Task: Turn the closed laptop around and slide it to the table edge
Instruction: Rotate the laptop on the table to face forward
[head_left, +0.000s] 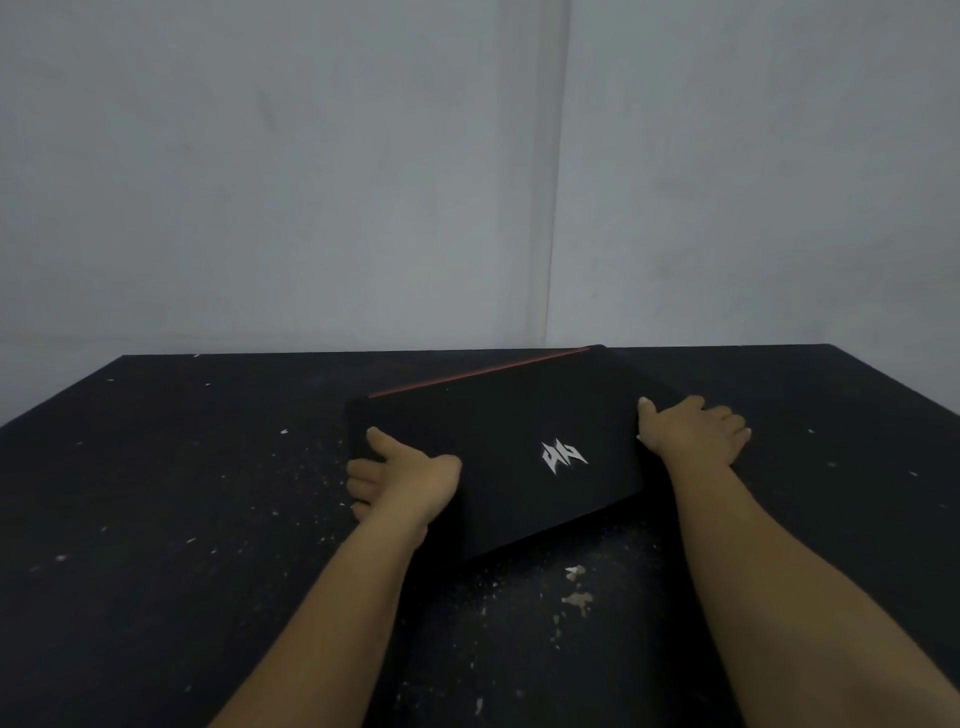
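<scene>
A closed black laptop (498, 441) with a silver logo and a red strip along its far edge lies skewed on the black table (182, 493), its far right corner close to the table's back edge. My left hand (405, 480) grips its near left corner, thumb on the lid and fingers curled around the side. My right hand (688, 431) holds the right side, thumb on the lid and fingers spread on the table beyond it.
The dark tabletop is flecked with white paint chips and scuffs (576, 597). A pale grey wall (363, 182) rises right behind the table's back edge. The table's right edge runs diagonally at far right.
</scene>
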